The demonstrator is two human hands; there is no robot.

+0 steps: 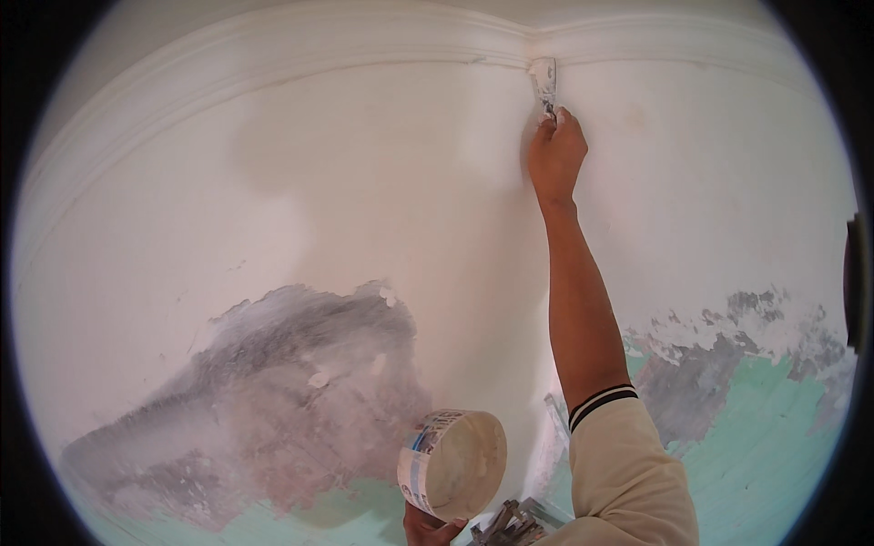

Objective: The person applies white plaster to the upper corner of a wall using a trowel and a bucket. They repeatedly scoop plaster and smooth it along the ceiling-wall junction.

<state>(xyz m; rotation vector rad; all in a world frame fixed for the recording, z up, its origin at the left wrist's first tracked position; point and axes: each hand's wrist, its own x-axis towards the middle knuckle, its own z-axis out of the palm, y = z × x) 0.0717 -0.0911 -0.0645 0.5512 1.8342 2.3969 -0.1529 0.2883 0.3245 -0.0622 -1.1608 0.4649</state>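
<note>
High in the corner of the wall (pixel 391 173), my right hand (pixel 558 155) grips a putty knife (pixel 544 80) by its handle. Its blade, smeared with white, points up and meets the lower edge of the white cornice (pixel 364 41). Low in the middle, a round plastic tub (pixel 417 462) with a printed side is tilted so its opening shows. Pale paste coats the inside. My left hand (pixel 428 528) holds the tub from below, fingers partly hidden under it.
A rough grey patch (pixel 300 364) spreads over the lower left wall, with green paint (pixel 774 409) low on the right. Several blurred grey-brown pieces (pixel 510 526) show beside the tub. A dark object (pixel 853 282) stands at the right rim.
</note>
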